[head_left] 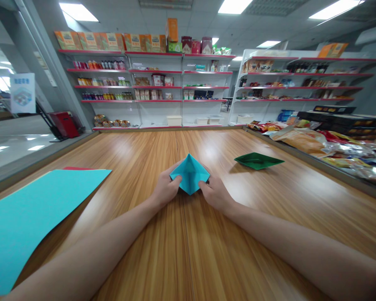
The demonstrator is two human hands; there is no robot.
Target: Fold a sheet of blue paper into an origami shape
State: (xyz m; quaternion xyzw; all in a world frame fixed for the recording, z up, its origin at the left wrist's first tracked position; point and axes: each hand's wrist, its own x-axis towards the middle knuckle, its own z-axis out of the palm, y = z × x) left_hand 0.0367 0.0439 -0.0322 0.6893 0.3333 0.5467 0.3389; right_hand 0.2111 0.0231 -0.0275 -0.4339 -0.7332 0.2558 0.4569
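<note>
A piece of folded blue paper (190,175), diamond-shaped with a crease down its middle, is held over the centre of the wooden table. My left hand (168,184) grips its left corner, the thumb on the near face and the other fingers mostly hidden behind. At the right corner my right hand (213,190) pinches it the same way. To the right lies a folded green paper boat (258,161), apart from both hands. Large blue paper sheets (47,209) lie on the left of the table, with a red edge showing beneath.
The wooden table (138,159) has a raised rim. Packaged snacks (310,142) and black boxes (344,121) are piled beyond its right edge. Stocked shelves (156,71) stand behind. A red box-like object (64,124) and a sign (23,93) are at the far left.
</note>
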